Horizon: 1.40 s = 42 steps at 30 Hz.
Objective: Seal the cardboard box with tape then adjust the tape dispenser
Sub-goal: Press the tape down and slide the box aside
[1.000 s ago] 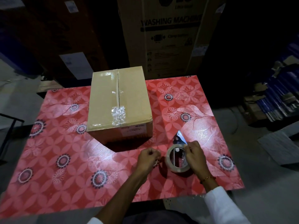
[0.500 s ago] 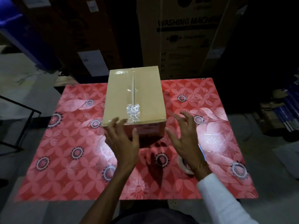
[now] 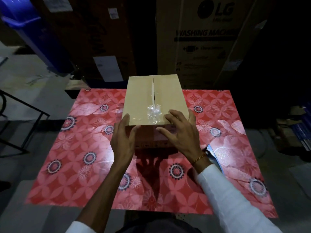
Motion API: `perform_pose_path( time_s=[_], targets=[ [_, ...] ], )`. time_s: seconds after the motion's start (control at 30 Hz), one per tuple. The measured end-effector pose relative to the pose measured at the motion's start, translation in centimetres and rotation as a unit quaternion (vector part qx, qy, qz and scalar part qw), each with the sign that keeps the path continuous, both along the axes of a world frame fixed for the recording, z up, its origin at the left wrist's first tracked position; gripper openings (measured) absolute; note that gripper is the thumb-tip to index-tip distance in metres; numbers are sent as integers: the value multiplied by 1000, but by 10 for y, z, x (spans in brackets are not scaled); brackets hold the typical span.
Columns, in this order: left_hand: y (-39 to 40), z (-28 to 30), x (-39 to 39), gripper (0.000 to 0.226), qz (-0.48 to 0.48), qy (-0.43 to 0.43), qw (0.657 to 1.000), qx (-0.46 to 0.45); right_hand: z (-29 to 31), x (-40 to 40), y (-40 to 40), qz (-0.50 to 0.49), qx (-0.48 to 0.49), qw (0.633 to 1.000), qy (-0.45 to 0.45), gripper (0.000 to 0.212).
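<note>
Biggest risk, guessing from how things sit: the box (image 3: 154, 98) gets shoved or spun when it's grabbed, and the crinkled patch of tape (image 3: 153, 113) near the front edge gets lifted, since it looks badly stuck and the centre seam behind it seems only thinly covered.

Going left to right: a black metal frame (image 3: 21, 113) is seen off the table's left side, with a blue bin (image 3: 32, 34) behind it, both well clear. The left hand (image 3: 123, 140) is held with fingers spread, empty, at the box's front left corner; actual contact can't be confirmed. The box is parked at the far middle of the red flowered table (image 3: 80, 148). The right hand (image 3: 182, 132) is spread too, fingertips laid over the front right edge, gripping nothing. The tape dispenser (image 3: 212, 154) is mostly hidden behind the right wrist, so it could easily get knocked by the sleeve (image 3: 235, 204). Big cartons (image 3: 207, 41) are stacked behind, limiting push room.
</note>
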<state>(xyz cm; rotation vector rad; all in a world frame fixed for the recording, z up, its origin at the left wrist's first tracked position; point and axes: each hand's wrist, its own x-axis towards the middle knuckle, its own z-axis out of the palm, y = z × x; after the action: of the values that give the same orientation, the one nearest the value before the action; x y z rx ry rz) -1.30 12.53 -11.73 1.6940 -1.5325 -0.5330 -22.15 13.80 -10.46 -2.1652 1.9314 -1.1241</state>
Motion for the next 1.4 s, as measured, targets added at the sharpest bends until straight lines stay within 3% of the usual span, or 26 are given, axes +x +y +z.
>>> perform_pose_path(
  time_s=[0.23,0.5,0.7,0.83,1.0,1.2,1.4],
  targets=[
    [-8,62,-12,46,18,-83,996,-33,41,9,-13,-109,-22,993,23,62],
    [-32,88,-2,34,37,-100,992,-63,44,14,-17,-116,-17,992,39,47],
    [-29,81,-3,66,4,-126,991,-38,47,19,-17,-122,-7,991,53,49],
    [-22,72,-3,95,-11,-158,987,-17,53,20,-20,-88,12,989,119,60],
    [-26,70,0,97,-12,-172,985,-15,52,14,-19,-47,45,988,141,67],
    [-26,71,-3,84,11,-176,984,-21,55,28,-19,-114,18,990,81,45],
    [-34,74,3,74,2,-173,985,-9,56,21,-19,-63,17,997,50,30]
  ],
)
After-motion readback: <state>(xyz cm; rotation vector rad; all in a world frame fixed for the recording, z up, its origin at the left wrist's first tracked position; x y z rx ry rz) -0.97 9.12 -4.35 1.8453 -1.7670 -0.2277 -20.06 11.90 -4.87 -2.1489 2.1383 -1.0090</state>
